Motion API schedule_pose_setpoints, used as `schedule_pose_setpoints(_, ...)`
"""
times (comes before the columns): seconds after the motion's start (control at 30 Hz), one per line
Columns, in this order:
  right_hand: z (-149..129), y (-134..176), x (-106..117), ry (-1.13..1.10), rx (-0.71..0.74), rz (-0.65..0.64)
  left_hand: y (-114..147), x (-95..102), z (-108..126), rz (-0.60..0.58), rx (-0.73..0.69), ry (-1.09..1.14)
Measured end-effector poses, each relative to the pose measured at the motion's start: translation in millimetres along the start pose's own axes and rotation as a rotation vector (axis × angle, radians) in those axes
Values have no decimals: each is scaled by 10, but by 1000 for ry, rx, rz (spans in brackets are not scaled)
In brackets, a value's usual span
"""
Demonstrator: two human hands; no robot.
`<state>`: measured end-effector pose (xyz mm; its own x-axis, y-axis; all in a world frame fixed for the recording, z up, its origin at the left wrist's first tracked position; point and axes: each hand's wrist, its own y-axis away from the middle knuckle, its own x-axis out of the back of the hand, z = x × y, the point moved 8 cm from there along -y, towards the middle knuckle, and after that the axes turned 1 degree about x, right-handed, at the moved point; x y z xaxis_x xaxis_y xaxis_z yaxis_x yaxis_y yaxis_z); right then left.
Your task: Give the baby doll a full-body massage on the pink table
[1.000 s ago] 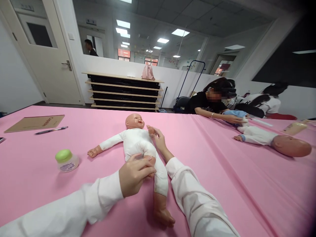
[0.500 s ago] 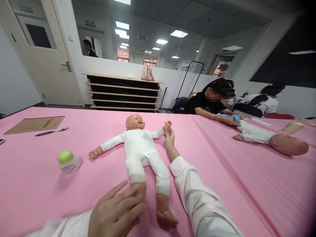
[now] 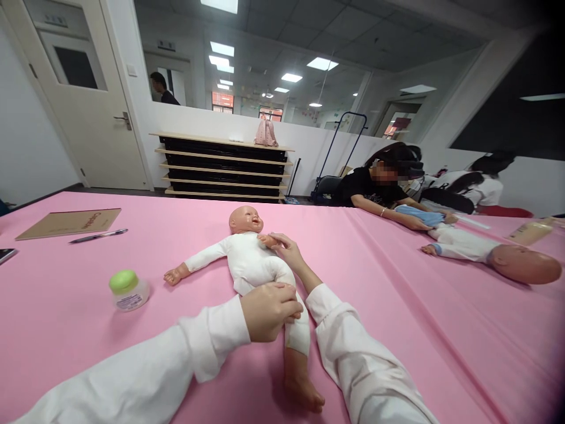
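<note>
A baby doll [image 3: 245, 259] in a white cloth body lies on its back on the pink tablecloth, head away from me. My left hand [image 3: 271, 309] is closed round the doll's lower leg on the left side, which is bent up and over toward the other leg; its foot is hidden by my fingers. With my right hand [image 3: 289, 252] I grip the doll's hand on the right side, its arm folded in over the chest. The doll's other arm stretches out to the left, and its other leg points toward me.
A green-lidded jar [image 3: 129, 290] stands left of the doll. Farther left lie a pen [image 3: 97, 236], a brown notebook [image 3: 70, 224] and a phone [image 3: 7, 255]. At the right, a co-worker [image 3: 375, 188] handles blue cloth on a second doll [image 3: 468, 242], near a bottle [image 3: 531, 231].
My left hand has moved up and right from beside the doll's foot, and the leg is now bent. My right hand has brought the doll's arm inward to its chest.
</note>
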<state>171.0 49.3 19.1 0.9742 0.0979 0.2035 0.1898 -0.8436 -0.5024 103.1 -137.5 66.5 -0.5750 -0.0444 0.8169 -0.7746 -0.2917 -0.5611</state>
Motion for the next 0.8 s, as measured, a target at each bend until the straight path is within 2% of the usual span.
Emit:
schedule_pose_setpoints(0.07, 140, -38, 221, -100, -7, 137, 94, 224, 176, 36, 11, 23)
schedule_pose_setpoints(0.13, 395, -29, 544, -203, -61, 362, 243, 420, 384, 76, 30, 30)
schedule_pose_setpoints(0.2, 751, 51, 840, -314, -213, 571, 451, 522, 595, 146, 31, -5)
schedule_pose_setpoints(0.23, 921, 103, 944, -356, -302, 635, 570, 534, 674, 196, 46, -44)
schedule_pose_setpoints(0.3, 1129, 173, 1090, -390, -389, 685, 808, 495, 798, 296, 75, -175)
schedule_pose_setpoints(0.37, 1198, 195, 1164, -390, -408, 690, 977, 430, 867, 359, 96, -281)
schedule_pose_setpoints(0.43, 1160, 175, 1173, -376, -395, 699, 1013, 429, 888, 377, 100, -321)
schedule_pose_setpoints(0.5, 1011, 115, 1123, -338, -346, 712, 912, 546, 866, 390, 94, -308)
schedule_pose_setpoints(0.57, 723, 16, 996, -245, -220, 671, 714, 726, 789, 411, 90, -264)
schedule_pose_setpoints(0.67, 163, -106, 590, -60, 35, 428, 355, 833, 546, 375, 89, -171)
schedule_pose_setpoints(0.73, -88, -103, 246, 31, 106, 205, 177, 721, 323, 344, 91, -121)
schedule_pose_setpoints(0.8, -220, -53, -28, 135, 136, 24, 61, 424, 124, 233, 56, -67)
